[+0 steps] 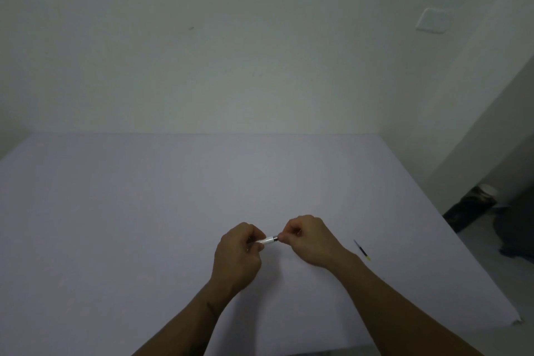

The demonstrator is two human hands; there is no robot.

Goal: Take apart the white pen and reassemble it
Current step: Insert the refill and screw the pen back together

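A short white pen barrel [267, 239] with a dark metal end is held level above the table between both hands. My left hand [238, 251] is closed around its left part, hiding most of it. My right hand [306, 238] pinches the dark end at the barrel's right with its fingertips. A thin dark refill [362, 250] with a yellowish end lies loose on the table to the right of my right wrist.
The table [144, 225] has a pale lilac top that reaches a white wall at the back. Its right edge runs diagonally down to a corner at the lower right. Dark objects [474, 205] sit on the floor beyond that edge.
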